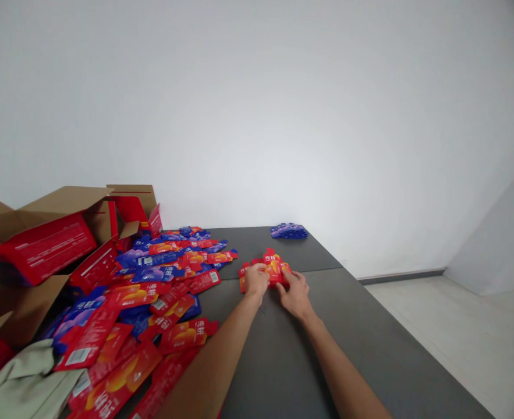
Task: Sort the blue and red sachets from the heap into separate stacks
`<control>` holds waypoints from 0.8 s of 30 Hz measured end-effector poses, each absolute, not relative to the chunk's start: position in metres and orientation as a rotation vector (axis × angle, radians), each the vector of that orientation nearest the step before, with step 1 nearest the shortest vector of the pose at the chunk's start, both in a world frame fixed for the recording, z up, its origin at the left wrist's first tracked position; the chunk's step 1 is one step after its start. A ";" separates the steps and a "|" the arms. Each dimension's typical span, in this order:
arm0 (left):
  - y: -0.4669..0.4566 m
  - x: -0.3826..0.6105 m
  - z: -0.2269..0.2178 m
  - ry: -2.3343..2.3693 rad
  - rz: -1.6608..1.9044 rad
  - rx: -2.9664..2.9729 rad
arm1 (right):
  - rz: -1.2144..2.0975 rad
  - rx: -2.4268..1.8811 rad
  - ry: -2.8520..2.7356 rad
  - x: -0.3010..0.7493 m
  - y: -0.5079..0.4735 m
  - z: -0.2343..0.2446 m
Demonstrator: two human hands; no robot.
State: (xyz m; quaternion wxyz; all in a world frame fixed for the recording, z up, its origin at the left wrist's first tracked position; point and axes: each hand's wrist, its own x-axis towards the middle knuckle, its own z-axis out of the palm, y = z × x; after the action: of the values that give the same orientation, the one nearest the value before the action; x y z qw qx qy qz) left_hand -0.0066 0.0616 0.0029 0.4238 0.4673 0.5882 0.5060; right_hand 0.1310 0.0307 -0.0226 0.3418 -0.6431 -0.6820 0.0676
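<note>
A small stack of red sachets lies on the grey table, far from me. My left hand rests on its left side with fingers curled over the packets. My right hand presses against its right side, fingers bent round the stack's edge. Both hands squeeze the same stack between them. A big loose heap of red and blue sachets spreads over the table's left half.
A neat pile of blue sachets sits at the table's far edge. Open cardboard boxes with red printed flaps stand at the left. A pale green cloth lies at the near left. The table's right edge drops to a light floor.
</note>
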 end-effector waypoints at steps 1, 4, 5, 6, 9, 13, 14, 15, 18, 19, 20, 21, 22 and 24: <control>0.063 -0.003 0.002 1.477 1.253 1.205 | 0.158 -1.667 -1.787 0.135 0.033 -0.024; 0.063 0.002 0.004 1.492 1.195 1.381 | 0.129 -1.650 -1.811 0.145 0.040 -0.027; 0.061 0.003 0.005 1.521 1.150 1.505 | 0.120 -1.642 -1.813 0.147 0.042 -0.028; 0.058 0.003 0.007 1.572 1.088 1.655 | 0.108 -1.633 -1.818 0.149 0.044 -0.029; 0.049 0.003 0.010 1.765 0.849 2.109 | 0.038 -1.616 -1.834 0.152 0.049 -0.034; 0.040 0.004 0.008 1.865 0.685 2.346 | -0.061 -1.633 -1.881 0.153 0.055 -0.045; 0.039 0.004 0.007 1.880 0.662 2.367 | -0.080 -1.638 -1.890 0.153 0.056 -0.048; 0.038 0.005 0.005 1.894 0.643 2.379 | -0.095 -1.643 -1.896 0.152 0.056 -0.050; 0.038 0.006 -0.001 1.930 0.612 2.395 | -0.119 -1.659 -1.912 0.150 0.055 -0.054; 0.039 0.006 -0.004 1.937 0.606 2.399 | -0.123 -1.665 -1.918 0.149 0.055 -0.055; 0.039 0.006 -0.006 1.937 0.599 2.404 | -0.124 -1.672 -1.921 0.148 0.054 -0.055; 0.039 0.006 -0.007 1.935 0.592 2.408 | -0.123 -1.682 -1.922 0.147 0.053 -0.054; 0.039 0.006 -0.008 1.931 0.585 2.411 | -0.119 -1.693 -1.923 0.147 0.051 -0.053; 0.039 0.006 -0.009 1.930 0.577 2.406 | -0.099 -1.710 -1.929 0.145 0.048 -0.049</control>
State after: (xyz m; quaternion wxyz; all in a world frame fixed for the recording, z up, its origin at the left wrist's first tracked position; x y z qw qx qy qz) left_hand 0.0055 0.0388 -0.0091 0.0018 0.7667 0.6151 0.1840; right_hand 0.1452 0.0477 -0.0489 0.2772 -0.6369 -0.7184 -0.0367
